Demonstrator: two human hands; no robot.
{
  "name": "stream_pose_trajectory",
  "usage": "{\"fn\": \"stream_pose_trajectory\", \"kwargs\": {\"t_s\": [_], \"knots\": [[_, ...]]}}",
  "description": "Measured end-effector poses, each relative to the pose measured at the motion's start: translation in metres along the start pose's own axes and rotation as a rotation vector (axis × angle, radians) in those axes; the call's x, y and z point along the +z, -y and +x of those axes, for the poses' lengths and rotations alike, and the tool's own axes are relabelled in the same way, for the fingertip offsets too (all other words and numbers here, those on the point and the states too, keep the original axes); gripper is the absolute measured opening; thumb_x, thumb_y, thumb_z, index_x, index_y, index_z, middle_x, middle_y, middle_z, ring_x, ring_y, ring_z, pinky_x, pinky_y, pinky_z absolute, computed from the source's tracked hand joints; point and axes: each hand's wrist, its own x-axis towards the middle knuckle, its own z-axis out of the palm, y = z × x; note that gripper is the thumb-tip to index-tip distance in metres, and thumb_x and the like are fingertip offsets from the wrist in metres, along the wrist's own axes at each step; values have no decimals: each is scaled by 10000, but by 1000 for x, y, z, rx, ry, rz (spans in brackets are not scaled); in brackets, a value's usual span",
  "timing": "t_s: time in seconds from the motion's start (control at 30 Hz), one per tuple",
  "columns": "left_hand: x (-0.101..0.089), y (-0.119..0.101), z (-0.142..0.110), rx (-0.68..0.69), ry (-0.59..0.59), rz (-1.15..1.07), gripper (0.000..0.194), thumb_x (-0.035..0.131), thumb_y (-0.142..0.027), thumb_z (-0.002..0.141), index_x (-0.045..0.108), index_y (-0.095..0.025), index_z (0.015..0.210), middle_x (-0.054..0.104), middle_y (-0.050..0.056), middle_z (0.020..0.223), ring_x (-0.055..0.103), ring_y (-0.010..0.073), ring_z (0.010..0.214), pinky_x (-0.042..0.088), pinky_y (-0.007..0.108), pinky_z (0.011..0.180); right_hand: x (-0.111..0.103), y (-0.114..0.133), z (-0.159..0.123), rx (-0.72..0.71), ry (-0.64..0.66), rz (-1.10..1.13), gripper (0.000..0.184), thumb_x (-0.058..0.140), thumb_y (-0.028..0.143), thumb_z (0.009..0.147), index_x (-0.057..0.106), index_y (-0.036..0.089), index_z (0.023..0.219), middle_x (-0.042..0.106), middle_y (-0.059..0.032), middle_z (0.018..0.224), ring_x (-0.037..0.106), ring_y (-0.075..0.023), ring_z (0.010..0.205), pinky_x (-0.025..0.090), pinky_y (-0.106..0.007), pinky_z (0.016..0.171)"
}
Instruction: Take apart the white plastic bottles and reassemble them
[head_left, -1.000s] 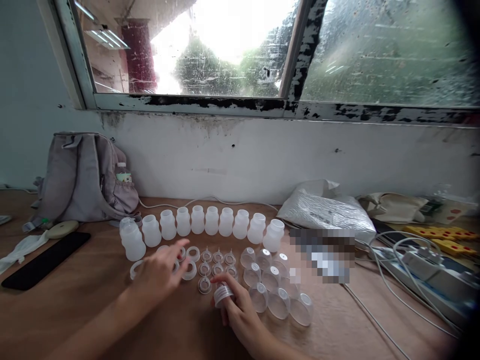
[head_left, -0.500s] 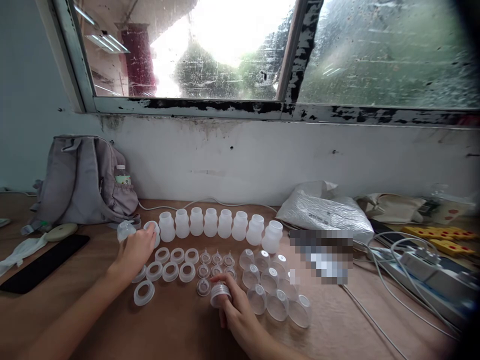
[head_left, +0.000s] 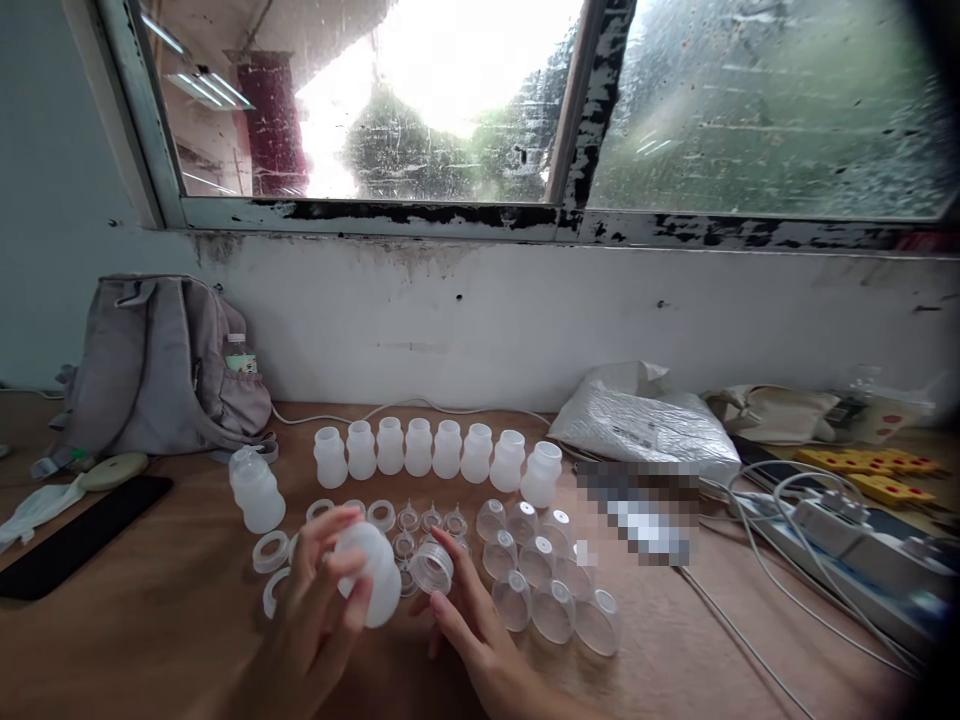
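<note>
My left hand is closed around a frosted baby bottle body, which it tilts above the front of the table. Close beside it, my right hand grips a clear threaded screw collar between thumb and fingers; the bottle and collar are apart. Behind the hands lie white rings, partly hidden by my left hand, and small clear nipples. Several clear dome caps stand in rows to the right. A bottle with a clear top stands at the left.
Several frosted bottles form a curved row at the back. A grey backpack and a black flat object are at the left. To the right are a silvery bag, white cables and a power strip.
My left hand has taken the leftmost frosted bottle from the row and brought it toward the front middle. My right hand has turned the collar, its threaded opening now facing the bottle side.
</note>
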Motion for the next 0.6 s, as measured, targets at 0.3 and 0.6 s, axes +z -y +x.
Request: {"fn": "stream_pose_trajectory", "kwargs": {"t_s": [0.3, 0.6], "knots": [[36, 4, -35, -127, 46, -316, 154, 395, -231, 856, 457, -265, 992, 441, 51, 1210, 474, 187, 1084, 412, 269, 874, -3, 1, -3, 7, 26, 34, 612, 308, 523, 854, 79, 301, 1377, 539, -56, 995, 539, -147, 691, 450, -331, 737], [54, 14, -47, -453, 177, -648, 720, 654, -364, 676, 234, -251, 1250, 501, 122, 1202, 500, 281, 1078, 397, 393, 908, 0, -2, -2, -14, -48, 73, 526, 374, 451, 861, 185, 318, 1333, 517, -29, 862, 518, -137, 659, 464, -327, 690]]}}
